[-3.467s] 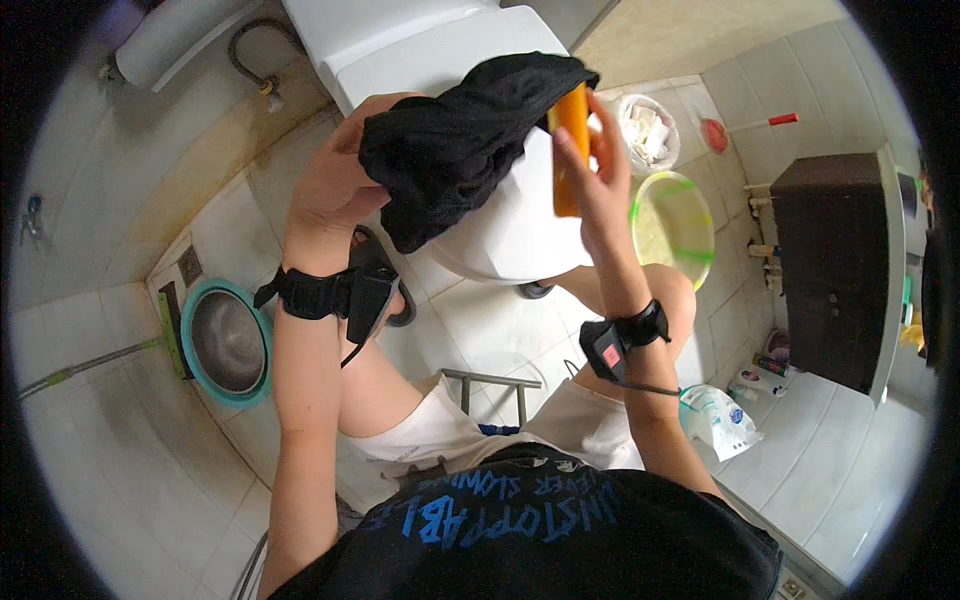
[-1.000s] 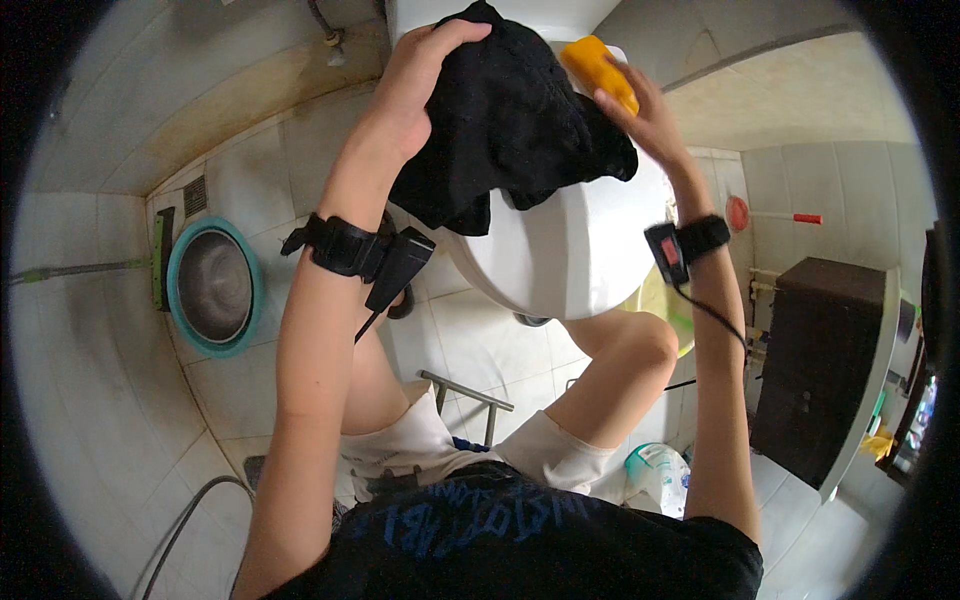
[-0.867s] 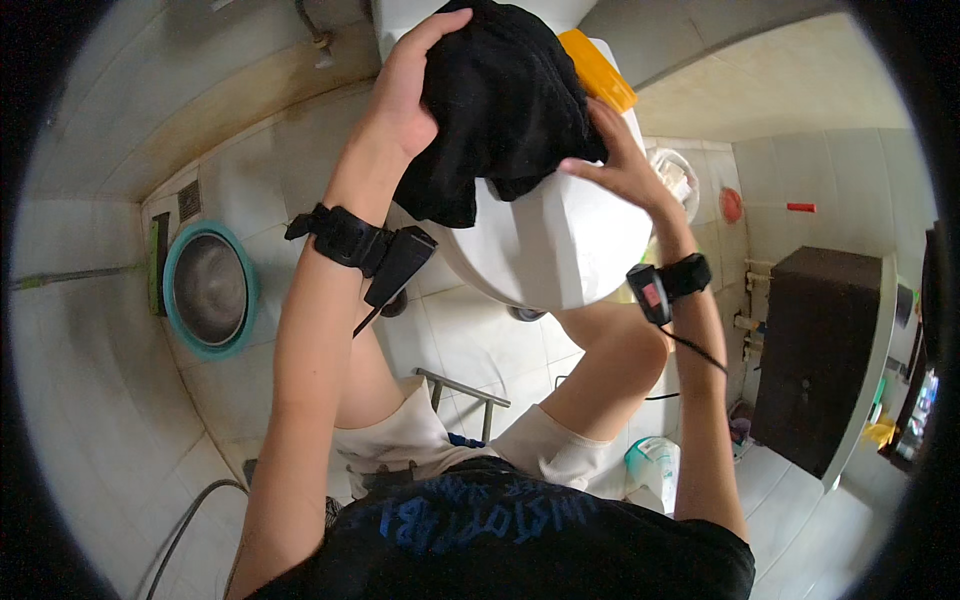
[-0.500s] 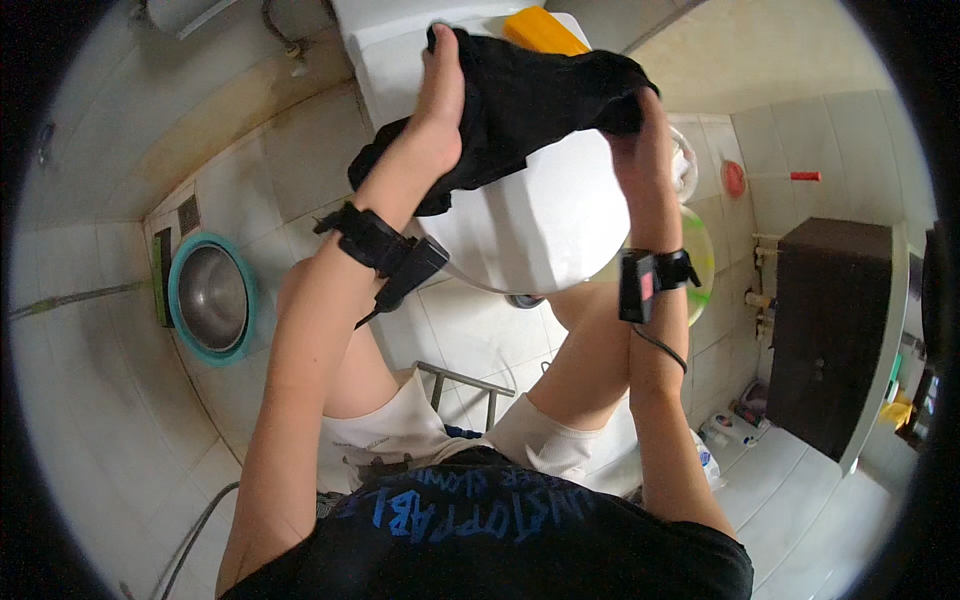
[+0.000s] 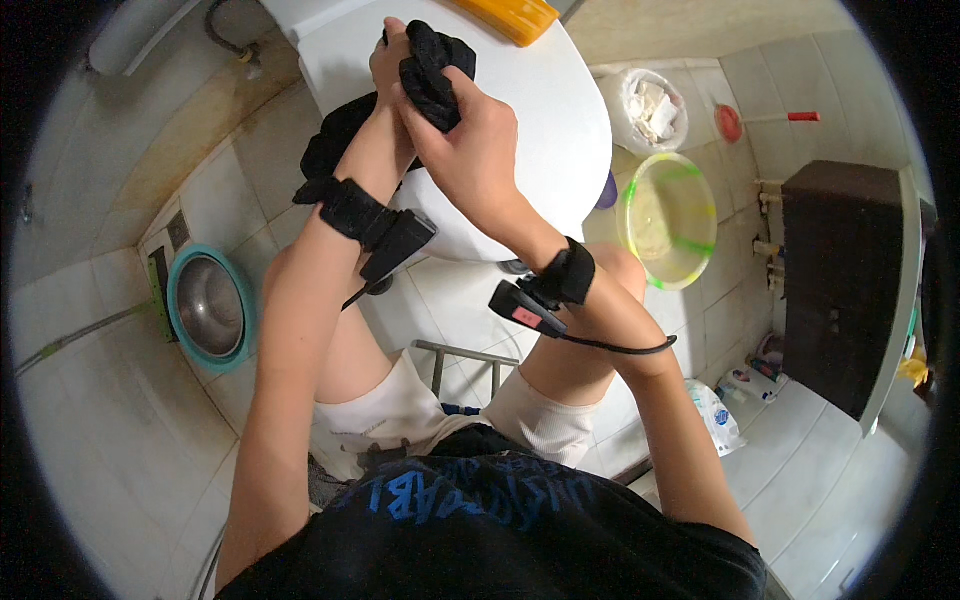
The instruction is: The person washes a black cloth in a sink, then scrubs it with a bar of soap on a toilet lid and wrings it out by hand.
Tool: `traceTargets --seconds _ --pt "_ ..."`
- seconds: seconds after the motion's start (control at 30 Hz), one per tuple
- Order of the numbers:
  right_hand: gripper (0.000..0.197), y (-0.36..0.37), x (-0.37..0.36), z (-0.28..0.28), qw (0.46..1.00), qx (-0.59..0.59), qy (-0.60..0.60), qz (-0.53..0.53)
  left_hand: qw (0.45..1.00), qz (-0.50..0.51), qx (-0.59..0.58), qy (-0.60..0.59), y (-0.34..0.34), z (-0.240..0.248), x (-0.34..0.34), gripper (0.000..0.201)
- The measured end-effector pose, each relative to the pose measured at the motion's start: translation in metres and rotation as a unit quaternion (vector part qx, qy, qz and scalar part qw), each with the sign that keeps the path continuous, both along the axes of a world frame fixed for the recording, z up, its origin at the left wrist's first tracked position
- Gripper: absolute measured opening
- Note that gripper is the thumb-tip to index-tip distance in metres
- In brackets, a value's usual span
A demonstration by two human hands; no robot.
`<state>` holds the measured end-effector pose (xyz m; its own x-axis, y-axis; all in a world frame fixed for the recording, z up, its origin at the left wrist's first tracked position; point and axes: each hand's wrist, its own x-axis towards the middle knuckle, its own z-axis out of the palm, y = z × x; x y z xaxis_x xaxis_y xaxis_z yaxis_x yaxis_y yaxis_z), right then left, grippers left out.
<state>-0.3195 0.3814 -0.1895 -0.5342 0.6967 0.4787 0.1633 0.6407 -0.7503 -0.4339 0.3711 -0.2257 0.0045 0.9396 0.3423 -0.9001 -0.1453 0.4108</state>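
A crumpled black cloth is bunched above the closed white toilet lid. My left hand is closed on it at the far side, with part of the fabric hanging to the left of that wrist. Close beside it, my right hand grips a gathered part of the same cloth, its thumb over the folds. The two hands nearly touch, the right one crossing toward the left. What kind of garment or cloth it is, I cannot make out. An orange-yellow bottle lies at the lid's far edge.
A teal basin with a metal bowl sits on the floor at left. On the right are a lined waste bin, a green-rimmed basin, a red plunger and a dark cabinet. A metal stool frame shows between my legs.
My right hand has moved left to meet my left hand. The cloth, stretched out between them before, is now bunched together. My view has shifted, showing more of the lid and right-hand floor.
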Motion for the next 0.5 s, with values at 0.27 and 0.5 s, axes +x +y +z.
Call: traceTargets --seconds 0.27,0.5 --pt "0.047 0.041 0.008 0.003 0.98 -0.178 -0.027 -0.081 0.787 0.33 -0.448 0.265 -0.001 0.029 0.078 0.056" --pt "0.037 0.024 0.003 -0.003 0.986 -0.135 -0.065 -0.068 0.804 0.269 -0.51 0.143 -0.004 0.039 0.049 0.044"
